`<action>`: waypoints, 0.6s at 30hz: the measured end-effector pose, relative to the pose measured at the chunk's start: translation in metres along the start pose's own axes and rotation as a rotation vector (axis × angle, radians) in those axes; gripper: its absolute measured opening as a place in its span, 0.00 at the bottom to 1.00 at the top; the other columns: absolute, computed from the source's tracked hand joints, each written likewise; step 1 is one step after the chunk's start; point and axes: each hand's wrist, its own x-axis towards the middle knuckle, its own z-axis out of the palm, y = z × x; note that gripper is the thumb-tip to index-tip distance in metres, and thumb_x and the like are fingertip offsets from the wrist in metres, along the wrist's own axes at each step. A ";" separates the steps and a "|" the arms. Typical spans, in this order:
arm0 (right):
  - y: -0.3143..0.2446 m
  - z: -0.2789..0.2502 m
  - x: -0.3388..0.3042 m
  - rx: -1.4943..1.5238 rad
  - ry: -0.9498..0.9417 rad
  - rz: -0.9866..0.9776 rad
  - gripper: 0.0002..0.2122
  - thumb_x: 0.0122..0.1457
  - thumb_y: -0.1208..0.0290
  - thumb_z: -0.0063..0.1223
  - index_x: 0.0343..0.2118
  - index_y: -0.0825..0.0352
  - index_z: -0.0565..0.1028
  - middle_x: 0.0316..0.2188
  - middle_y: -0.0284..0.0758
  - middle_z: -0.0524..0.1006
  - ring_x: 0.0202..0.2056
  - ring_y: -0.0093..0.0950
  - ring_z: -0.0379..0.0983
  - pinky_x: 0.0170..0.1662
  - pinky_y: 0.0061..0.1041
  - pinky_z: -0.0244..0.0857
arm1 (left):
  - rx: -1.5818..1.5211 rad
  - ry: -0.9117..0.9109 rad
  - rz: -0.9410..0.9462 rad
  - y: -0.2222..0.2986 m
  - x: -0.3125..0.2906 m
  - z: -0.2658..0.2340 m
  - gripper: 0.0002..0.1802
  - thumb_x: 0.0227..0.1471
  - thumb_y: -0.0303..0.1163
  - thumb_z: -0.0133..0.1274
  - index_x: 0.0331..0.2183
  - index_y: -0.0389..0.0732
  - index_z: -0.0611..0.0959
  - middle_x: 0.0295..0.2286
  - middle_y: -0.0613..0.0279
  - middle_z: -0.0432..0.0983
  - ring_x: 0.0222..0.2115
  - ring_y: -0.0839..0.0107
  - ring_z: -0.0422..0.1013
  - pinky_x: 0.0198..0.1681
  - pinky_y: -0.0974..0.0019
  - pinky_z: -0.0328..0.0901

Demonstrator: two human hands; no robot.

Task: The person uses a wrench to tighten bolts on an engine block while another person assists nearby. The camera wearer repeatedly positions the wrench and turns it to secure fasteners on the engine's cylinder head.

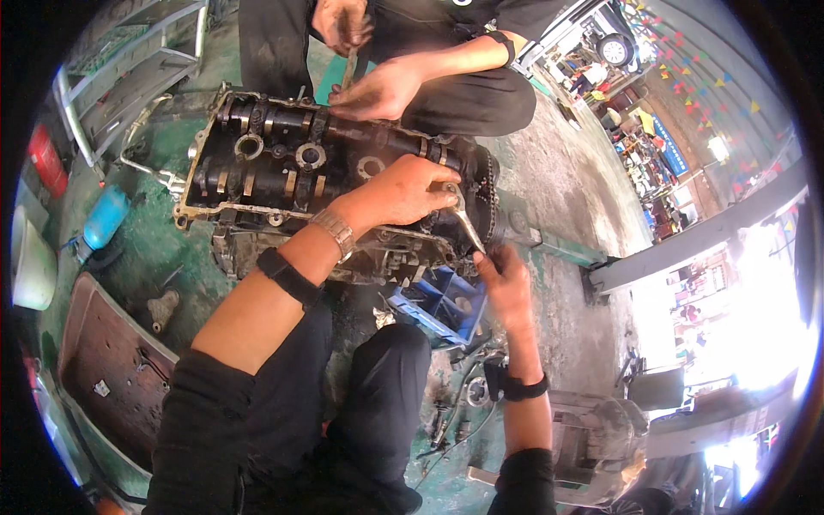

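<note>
An oily engine cylinder head [283, 184], its top uncovered, lies in front of me with camshafts and round openings showing. Toward its right end, near the timing chain [491, 193], a shiny ratchet wrench [466, 227] slants down over the edge. My left hand [410, 193] is closed about the wrench's upper end, the fingers curled over it. Closed on the lower end of the handle is my right hand [506, 283]. The wrench's working end is hidden by my left fingers and the engine.
Across the engine, a co-worker's hands [382, 90] hold a thin rod-like piece. A blue divided crate [442, 330] sits below the engine's near side. At left are a brownish tray [107, 343], a blue bottle [105, 219] and a metal ladder [137, 73]. Loose parts [463, 421] lie near my right forearm.
</note>
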 end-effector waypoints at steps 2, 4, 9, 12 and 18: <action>-0.007 0.005 -0.010 0.019 0.010 0.089 0.14 0.57 0.64 0.57 0.33 0.74 0.73 0.21 0.38 0.74 0.23 0.22 0.66 0.27 0.26 0.63 | 0.020 -0.004 0.017 -0.001 0.001 0.000 0.21 0.50 0.36 0.55 0.43 0.32 0.79 0.37 0.43 0.77 0.38 0.59 0.76 0.44 0.63 0.68; -0.013 0.010 -0.018 0.021 0.023 0.124 0.14 0.57 0.65 0.56 0.33 0.74 0.73 0.21 0.36 0.74 0.23 0.21 0.66 0.27 0.25 0.62 | 0.051 0.000 0.045 -0.002 0.001 0.000 0.21 0.49 0.36 0.56 0.43 0.32 0.79 0.38 0.43 0.77 0.40 0.57 0.76 0.45 0.62 0.67; -0.031 0.020 -0.036 0.124 -0.018 0.201 0.12 0.55 0.67 0.56 0.36 0.72 0.73 0.23 0.47 0.76 0.25 0.39 0.74 0.31 0.33 0.66 | 0.054 0.005 0.073 -0.003 0.002 0.000 0.21 0.49 0.37 0.55 0.42 0.32 0.79 0.39 0.43 0.76 0.41 0.54 0.75 0.45 0.61 0.67; -0.042 0.023 -0.044 0.221 -0.048 0.230 0.10 0.55 0.72 0.56 0.36 0.73 0.71 0.27 0.43 0.78 0.28 0.31 0.73 0.33 0.30 0.66 | 0.027 -0.001 0.060 -0.004 0.001 0.000 0.20 0.49 0.36 0.54 0.42 0.33 0.80 0.37 0.44 0.77 0.40 0.51 0.73 0.45 0.58 0.67; -0.058 0.039 -0.057 0.481 -0.105 0.312 0.15 0.57 0.70 0.53 0.44 0.73 0.67 0.20 0.29 0.69 0.20 0.16 0.64 0.20 0.16 0.58 | 0.032 0.012 0.092 -0.006 0.002 0.002 0.19 0.49 0.35 0.53 0.42 0.33 0.80 0.38 0.44 0.77 0.41 0.50 0.72 0.47 0.57 0.66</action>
